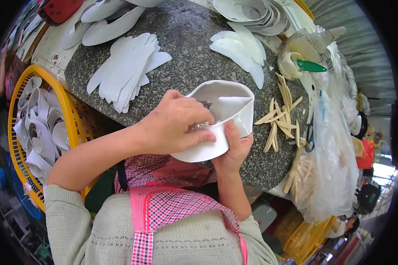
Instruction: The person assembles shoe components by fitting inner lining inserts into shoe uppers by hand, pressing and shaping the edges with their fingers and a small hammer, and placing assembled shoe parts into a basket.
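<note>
A white shoe upper [241, 117], its open side facing up, is held between both hands just over the near edge of the stone slab. My left hand [179, 121] is closed on its left rim, fingers curled over the edge and thumb outside. Something small and shiny shows at those fingers, and a dark bit pokes out past them inside the upper; I cannot make out either. From below, my right hand [234, 152] grips the near right wall, thumb pressed on the outside.
Flat white pieces [126, 70] fan across the speckled stone slab [185, 48], with more white pieces [241, 48] farther right. Slim beige strips [281, 119] lie beside a glue pot [289, 65] with a green-handled tool [311, 66]. A yellow basket [70, 106] of uppers stands left.
</note>
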Motion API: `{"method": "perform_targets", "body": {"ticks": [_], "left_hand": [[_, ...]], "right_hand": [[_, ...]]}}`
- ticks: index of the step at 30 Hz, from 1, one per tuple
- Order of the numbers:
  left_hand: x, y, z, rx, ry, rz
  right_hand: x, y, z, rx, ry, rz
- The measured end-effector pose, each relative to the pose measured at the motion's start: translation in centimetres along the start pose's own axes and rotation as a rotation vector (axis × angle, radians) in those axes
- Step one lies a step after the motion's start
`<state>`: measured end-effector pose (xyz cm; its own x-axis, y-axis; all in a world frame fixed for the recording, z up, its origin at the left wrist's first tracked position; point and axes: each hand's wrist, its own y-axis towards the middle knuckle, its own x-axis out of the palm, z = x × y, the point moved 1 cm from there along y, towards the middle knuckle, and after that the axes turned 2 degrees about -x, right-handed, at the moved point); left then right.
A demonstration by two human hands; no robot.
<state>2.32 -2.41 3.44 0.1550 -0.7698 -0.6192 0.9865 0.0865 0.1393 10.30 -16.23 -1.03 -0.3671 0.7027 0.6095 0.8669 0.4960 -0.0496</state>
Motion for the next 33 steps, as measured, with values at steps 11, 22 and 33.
{"method": "perform_targets", "body": {"ticks": [11, 22, 33], "left_hand": [[-1.3, 1.5, 0.3, 0.209, 0.197, -0.346], [-2.4, 1.7, 0.9, -0.223, -0.288, -0.123], [3.6, 3.0, 1.7, -0.493, -0.967, 0.187]], "right_hand": [[-0.8, -0.1, -2.0, 0.246, 0.244, -0.128], [0.2, -1.6, -1.8, 0.132, 0.096, -0.167], [-0.9, -1.5, -2.2, 0.202, 0.170, -0.126]]}}
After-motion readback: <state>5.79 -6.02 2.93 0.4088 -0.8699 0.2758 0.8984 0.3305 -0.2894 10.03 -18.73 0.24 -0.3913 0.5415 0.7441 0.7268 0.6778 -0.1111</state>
